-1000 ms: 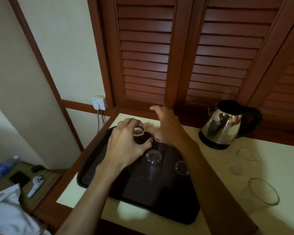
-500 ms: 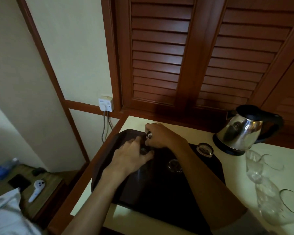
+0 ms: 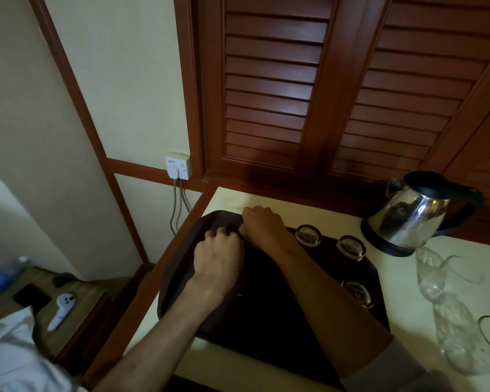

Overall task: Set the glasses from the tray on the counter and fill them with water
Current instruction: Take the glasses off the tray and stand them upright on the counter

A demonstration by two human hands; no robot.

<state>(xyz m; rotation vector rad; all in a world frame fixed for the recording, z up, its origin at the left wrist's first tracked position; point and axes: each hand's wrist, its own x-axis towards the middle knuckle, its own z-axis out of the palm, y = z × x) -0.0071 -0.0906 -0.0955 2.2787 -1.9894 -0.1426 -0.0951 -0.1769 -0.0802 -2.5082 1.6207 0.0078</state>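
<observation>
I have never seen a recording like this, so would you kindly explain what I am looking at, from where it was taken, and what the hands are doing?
There is no machine here: a person wears one wide-angle camera on the head, looking forward and down at their own bare hands. On the pale counter lies a dark tray with three small glasses showing on its right side, the nearest closest to the viewer. Beside the tray stand a steel kettle and clear glassware at the right edge. The left hand and right hand meet at the tray's far left corner, fingers curled. What they hold is hidden in the dark, so I cannot say.
</observation>
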